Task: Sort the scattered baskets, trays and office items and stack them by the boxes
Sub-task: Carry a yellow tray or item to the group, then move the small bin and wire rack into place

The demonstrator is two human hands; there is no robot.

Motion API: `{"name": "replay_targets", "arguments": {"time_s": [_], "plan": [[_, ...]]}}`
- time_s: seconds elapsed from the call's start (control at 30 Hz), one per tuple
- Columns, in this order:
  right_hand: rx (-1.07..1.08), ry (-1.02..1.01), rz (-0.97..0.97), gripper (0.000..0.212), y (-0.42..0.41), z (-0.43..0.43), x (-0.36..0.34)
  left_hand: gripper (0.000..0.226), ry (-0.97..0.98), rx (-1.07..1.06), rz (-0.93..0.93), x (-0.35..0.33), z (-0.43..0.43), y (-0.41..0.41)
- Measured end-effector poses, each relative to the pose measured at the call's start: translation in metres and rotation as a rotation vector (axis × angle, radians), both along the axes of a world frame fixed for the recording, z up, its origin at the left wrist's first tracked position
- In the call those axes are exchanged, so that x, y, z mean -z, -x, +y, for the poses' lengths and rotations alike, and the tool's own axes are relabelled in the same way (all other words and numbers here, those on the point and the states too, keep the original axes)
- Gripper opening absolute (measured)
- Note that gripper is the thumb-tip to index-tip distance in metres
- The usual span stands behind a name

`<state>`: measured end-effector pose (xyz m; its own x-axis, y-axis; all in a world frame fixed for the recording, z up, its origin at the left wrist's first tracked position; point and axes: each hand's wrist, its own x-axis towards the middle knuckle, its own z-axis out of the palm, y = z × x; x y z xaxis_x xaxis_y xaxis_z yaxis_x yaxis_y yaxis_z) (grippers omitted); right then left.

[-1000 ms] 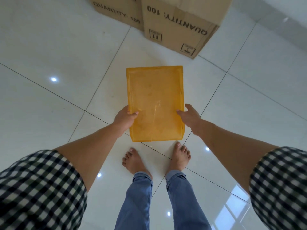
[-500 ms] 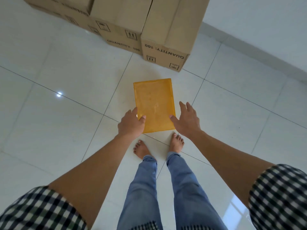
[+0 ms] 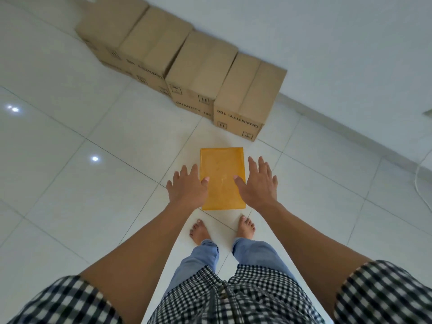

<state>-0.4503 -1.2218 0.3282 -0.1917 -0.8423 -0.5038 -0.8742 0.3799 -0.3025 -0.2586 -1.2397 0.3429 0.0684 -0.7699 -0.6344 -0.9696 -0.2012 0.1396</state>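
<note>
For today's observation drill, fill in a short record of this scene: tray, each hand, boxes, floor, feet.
tray: orange, lying flat on the floor, just ahead of the feet, apart from the boxes
left hand: open, fingers spread, at the tray's left edge, thumb over it; contact unclear
right hand: open, fingers spread, at the tray's right edge, thumb over it; contact unclear
boxes: cardboard, in a row along the wall, beyond the tray
floor: glossy white tiles
feet: bare, side by side
</note>
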Motion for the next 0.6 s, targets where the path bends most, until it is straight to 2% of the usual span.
{"name": "replay_targets", "arguments": {"time_s": [0.2, 0.6], "plan": [[-0.15, 0.038, -0.074, 0.077, -0.026, -0.013, -0.019, 0.065, 0.041, -0.177, -0.028, -0.034, 0.02, -0.023], [-0.808, 0.136, -0.199, 0.078, -0.106, 0.002, -0.069, 0.067, 0.147, -0.87, -0.124, -0.088, 0.147, -0.061]]}}
